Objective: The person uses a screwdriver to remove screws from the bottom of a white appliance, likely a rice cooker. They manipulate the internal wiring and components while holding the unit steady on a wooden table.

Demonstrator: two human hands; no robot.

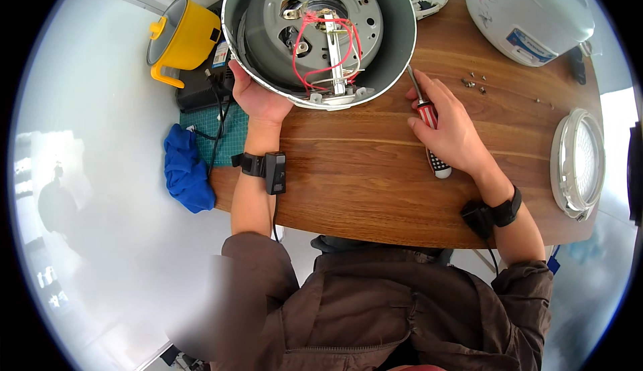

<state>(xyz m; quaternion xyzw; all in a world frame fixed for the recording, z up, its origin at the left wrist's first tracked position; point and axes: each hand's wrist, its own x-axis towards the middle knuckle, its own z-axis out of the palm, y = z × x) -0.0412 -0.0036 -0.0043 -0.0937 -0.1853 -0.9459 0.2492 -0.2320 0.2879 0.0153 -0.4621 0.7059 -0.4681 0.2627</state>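
A round grey metal appliance housing, apparently a rice cooker body (400, 33), is tipped with its open end toward me. Inside it are a round grey plate (365, 6), loose red wires (296, 59) and a narrow metal strip (334, 53). My left hand (260, 100) grips the housing's lower left rim, some fingers hidden beneath it. In my right hand (449, 120) is a screwdriver (427, 116) with a red, white and black handle. Its shaft slants up to the housing's right edge; the tip's exact contact cannot be made out.
Small screws (471, 83) lie scattered on the wooden table (362, 190). A white floral casing (529, 9) stands far right, with a round white lid (579, 163) nearer. At left are a yellow pot (191, 43), a black box (195, 90), a green mat (231, 130) and a blue cloth (184, 170).
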